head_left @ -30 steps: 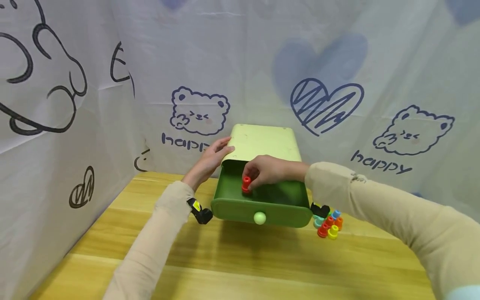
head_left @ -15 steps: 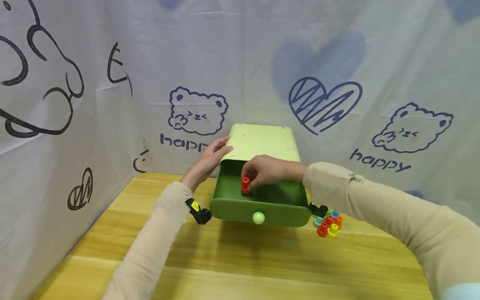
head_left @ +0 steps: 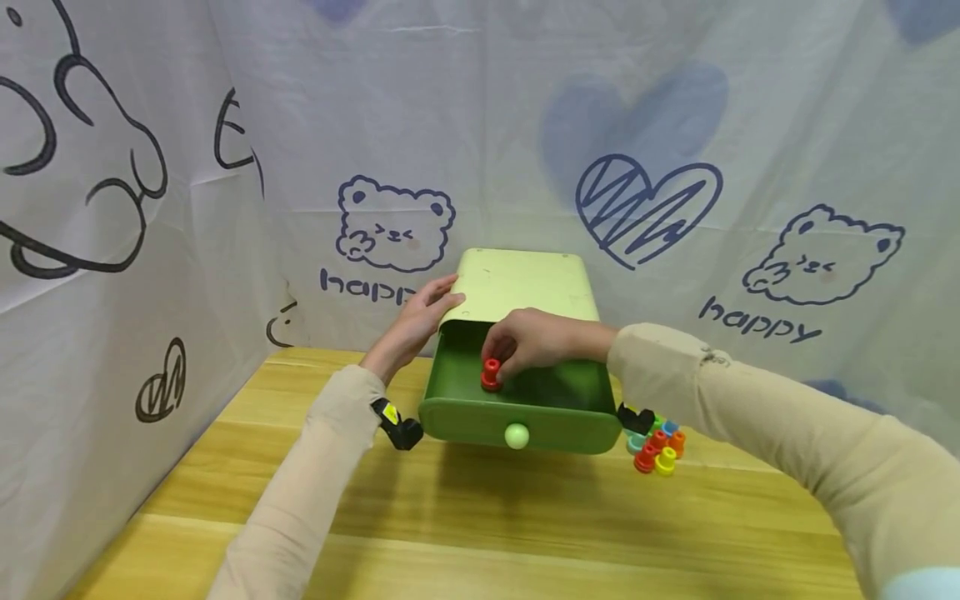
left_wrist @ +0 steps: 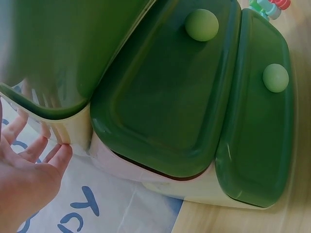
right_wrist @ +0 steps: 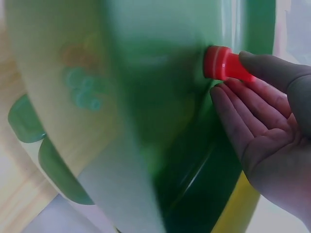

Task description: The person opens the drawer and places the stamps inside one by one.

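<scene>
My right hand (head_left: pixel 532 340) reaches into the pulled-out green drawer (head_left: pixel 517 423), which has a pale round knob. Thumb and fingers pinch a small red peg (head_left: pixel 491 375) with a wide round base and narrow stem. In the right wrist view the base of the red peg (right_wrist: pixel 216 63) meets the drawer floor, with the thumb against its stem. At the left side of the pale yellow drawer cabinet (head_left: pixel 525 283), my left hand (head_left: pixel 420 323) rests its fingers along the wall. The left wrist view shows those fingers against the cabinet side, just below the drawer.
Several coloured pegs (head_left: pixel 660 448) stand in a cluster on the wooden table (head_left: pixel 525 533), right of the cabinet. Under the pulled-out drawer, the left wrist view shows a middle drawer (left_wrist: pixel 160 92) and a bottom drawer (left_wrist: pixel 257 116), both pushed in. A printed white cloth (head_left: pixel 517 150) hangs behind.
The red peg has come down slightly between my right fingers and now sits lower in the drawer. My left hand keeps its place on the cabinet.
</scene>
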`<action>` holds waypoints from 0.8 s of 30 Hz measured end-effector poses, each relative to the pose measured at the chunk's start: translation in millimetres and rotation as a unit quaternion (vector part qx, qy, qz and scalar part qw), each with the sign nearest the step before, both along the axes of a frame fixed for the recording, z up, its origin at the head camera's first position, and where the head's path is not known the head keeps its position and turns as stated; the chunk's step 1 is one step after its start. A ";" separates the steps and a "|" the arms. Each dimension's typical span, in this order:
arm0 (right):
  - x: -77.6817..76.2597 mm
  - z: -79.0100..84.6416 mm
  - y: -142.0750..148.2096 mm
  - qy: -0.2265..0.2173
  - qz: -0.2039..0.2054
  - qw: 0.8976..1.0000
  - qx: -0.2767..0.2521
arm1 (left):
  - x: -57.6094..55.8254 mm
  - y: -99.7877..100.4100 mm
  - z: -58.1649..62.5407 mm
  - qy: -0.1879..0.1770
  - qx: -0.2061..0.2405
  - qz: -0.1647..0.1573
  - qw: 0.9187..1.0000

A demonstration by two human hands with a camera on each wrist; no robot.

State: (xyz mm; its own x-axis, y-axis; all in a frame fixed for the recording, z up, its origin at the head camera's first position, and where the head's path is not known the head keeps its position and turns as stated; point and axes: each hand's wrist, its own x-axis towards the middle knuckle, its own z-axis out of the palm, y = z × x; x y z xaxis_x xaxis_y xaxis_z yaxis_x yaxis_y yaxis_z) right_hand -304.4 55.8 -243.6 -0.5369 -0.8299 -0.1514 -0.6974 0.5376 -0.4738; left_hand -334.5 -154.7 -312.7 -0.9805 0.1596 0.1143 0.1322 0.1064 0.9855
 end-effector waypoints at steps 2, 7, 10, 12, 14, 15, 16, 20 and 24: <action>0.4 3.1 3.5 -0.011 -0.009 1.000 -0.011 | -0.5 1.3 0.4 0.000 -0.001 -0.003 1.000; 3.7 14.6 14.5 -0.035 -0.035 0.998 -0.048 | -2.8 3.2 1.6 0.003 -0.001 -0.008 1.000; 7.2 19.8 22.4 -0.048 -0.048 0.995 -0.071 | -3.1 4.4 2.4 0.007 0.001 -0.004 1.000; 9.6 21.3 28.6 -0.055 -0.055 0.993 -0.087 | -3.1 5.2 2.1 0.008 0.004 -0.005 1.000; 12.6 21.5 35.8 -0.056 -0.065 0.991 -0.100 | -2.8 5.5 1.0 0.006 0.004 -0.005 1.000; 14.8 21.8 39.6 -0.055 -0.070 0.990 -0.106 | -2.7 5.5 0.3 0.005 0.003 -0.005 1.000; 16.1 21.2 43.8 -0.053 -0.074 0.989 -0.113 | -2.5 5.5 -0.5 0.004 0.003 -0.006 1.000; 23.6 18.0 60.2 -0.039 -0.091 0.984 -0.151 | -2.2 4.2 -1.9 0.006 0.002 -0.005 1.000; 33.0 11.4 73.9 -0.019 -0.126 0.972 -0.197 | -1.6 2.4 -1.6 0.010 0.008 -0.002 1.000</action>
